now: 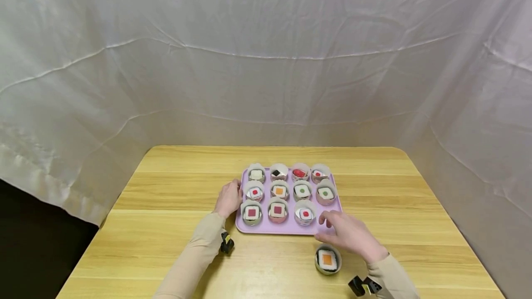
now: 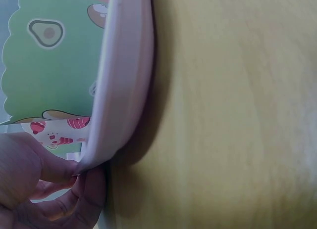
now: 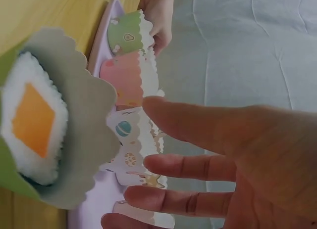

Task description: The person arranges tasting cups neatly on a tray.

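Note:
A lilac tray on the table bears rows of scalloped paper cups, each with a toy sushi piece. My left hand pinches the tray's left rim between thumb and fingers, beside a green avocado-print cup. Over the tray's front right corner, my right hand hovers with spread fingers and nothing in them. Just below it, on the wood in front of the tray, stands a separate cup with an orange-centred sushi piece. In the right wrist view that sushi piece is close by my fingertips.
The front row has cups with dark red centres and a red-centred one; green-centred pieces sit behind. Wooden table surrounds the tray, and pale curtains hang along the back and sides.

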Motion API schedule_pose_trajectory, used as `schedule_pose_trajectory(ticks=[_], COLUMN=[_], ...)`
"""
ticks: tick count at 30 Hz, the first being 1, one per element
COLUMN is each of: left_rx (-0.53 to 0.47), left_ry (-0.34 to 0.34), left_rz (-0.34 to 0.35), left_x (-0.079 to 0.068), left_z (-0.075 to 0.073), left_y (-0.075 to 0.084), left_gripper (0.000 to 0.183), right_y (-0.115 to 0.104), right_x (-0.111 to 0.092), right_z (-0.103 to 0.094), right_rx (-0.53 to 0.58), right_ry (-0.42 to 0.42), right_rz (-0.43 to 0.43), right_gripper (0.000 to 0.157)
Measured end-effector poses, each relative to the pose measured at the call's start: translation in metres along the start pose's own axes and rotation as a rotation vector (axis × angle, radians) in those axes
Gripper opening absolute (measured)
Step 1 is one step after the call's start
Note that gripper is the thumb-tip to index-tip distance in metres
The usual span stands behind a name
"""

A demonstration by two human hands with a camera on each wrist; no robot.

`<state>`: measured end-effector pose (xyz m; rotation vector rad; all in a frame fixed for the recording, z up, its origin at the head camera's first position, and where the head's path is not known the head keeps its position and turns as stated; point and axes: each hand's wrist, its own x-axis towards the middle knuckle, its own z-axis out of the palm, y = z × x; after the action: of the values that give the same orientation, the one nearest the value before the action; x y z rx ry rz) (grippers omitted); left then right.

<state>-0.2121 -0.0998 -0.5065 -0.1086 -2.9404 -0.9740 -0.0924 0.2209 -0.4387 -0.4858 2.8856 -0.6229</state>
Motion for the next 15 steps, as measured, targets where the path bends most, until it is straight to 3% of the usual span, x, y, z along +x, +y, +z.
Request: schedule_pose_trajectory(ticks=[9, 15], left_rx=[0.003, 0.007], left_ry=[0.005, 0.019], left_rz=[0.007, 0.018], left_x=[-0.001, 0.001], left_z=[0.000, 0.002], left_y=[0.001, -0.002], left_gripper=[0.025, 0.025], right_y=[0.010, 0.010], right_x=[-0.011, -0.014], right_z=[0.005, 0.011], right_rx=[0.043, -0.011], right_ry=[-0.063, -0.076], right_rz=[-0.083, -0.135], right_gripper=[0.047, 0.055])
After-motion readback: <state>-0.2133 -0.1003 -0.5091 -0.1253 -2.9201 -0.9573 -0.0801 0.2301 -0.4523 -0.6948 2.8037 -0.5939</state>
